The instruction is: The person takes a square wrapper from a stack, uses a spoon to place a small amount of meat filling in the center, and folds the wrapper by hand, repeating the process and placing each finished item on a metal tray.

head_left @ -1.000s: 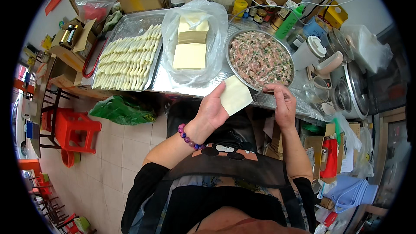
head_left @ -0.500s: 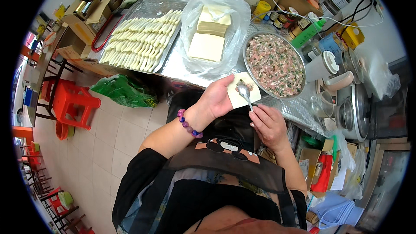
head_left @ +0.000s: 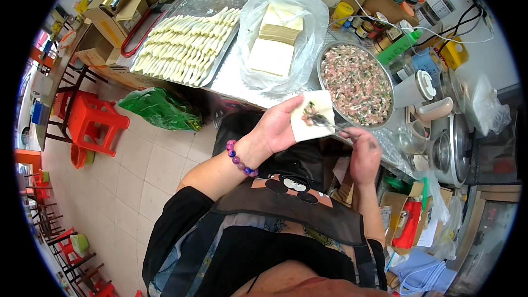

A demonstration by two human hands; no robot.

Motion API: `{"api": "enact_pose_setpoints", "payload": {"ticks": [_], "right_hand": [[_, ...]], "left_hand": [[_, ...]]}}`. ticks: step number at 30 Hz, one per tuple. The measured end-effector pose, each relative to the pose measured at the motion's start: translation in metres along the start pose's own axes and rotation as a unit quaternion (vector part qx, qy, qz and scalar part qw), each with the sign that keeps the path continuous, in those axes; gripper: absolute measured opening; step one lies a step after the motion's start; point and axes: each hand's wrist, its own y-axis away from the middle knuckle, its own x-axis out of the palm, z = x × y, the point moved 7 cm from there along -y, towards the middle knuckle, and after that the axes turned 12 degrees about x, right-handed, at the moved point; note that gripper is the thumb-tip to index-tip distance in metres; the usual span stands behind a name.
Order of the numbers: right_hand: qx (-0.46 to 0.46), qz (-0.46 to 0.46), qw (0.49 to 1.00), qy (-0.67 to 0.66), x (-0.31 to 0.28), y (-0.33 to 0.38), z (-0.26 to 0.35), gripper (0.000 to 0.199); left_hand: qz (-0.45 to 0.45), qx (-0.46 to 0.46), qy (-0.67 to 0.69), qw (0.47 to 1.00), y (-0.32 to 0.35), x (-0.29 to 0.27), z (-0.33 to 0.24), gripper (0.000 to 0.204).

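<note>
On the palm and fingers of my left hand (head_left: 276,127) rests a square, pale-yellow dough wrapper (head_left: 300,131), its edge gripped by the thumb. Meat-and-greens filling (head_left: 309,111) is smeared across its middle. My right hand (head_left: 364,155), blurred by motion, is closed around the handle of a metal spoon (head_left: 320,120) whose bowl is at the wrapper's right side. Just beyond sits a round metal basin (head_left: 320,77) of pink minced filling with green bits (head_left: 357,85). Stacks of square wrappers (head_left: 271,58) lie in a clear plastic bag (head_left: 249,19) farther back.
A metal tray (head_left: 184,3) at the back left carries rows of folded wontons (head_left: 187,47). Jars and a white lidded container (head_left: 415,87) crowd the right. A green bag (head_left: 159,109) and red stool (head_left: 94,122) stand on the floor at left.
My right hand has moved right with the spoon, drawing it across the wrapper. The filling looks more spread out. My left hand still holds the wrapper, and the whole view has shifted slightly.
</note>
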Motion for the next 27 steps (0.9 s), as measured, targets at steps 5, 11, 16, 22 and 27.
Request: {"api": "enact_pose_setpoints", "payload": {"ticks": [5, 11, 16, 22, 27], "right_hand": [[0.037, -0.029, 0.995, -0.09, -0.013, -0.008, 0.011, 0.025], [-0.152, -0.058, 0.984, 0.076, -0.007, 0.011, 0.037, 0.021], [-0.166, 0.054, 0.977, 0.124, 0.021, 0.017, 0.042, 0.015], [-0.146, -0.05, 0.987, 0.032, 0.0, 0.016, 0.035, 0.018], [-0.36, 0.001, 0.881, 0.308, 0.021, 0.032, 0.062, 0.016]], "left_hand": [[0.05, -0.043, -0.057, 0.996, 0.011, 0.008, 0.009, 0.045], [0.016, -0.018, -0.058, 0.998, 0.007, -0.001, 0.008, 0.045], [0.001, -0.009, -0.05, 0.999, 0.007, 0.003, 0.008, 0.048], [0.042, -0.034, -0.057, 0.997, 0.009, 0.01, 0.015, 0.048], [0.036, -0.028, -0.069, 0.997, 0.008, 0.008, 0.014, 0.048]]}}
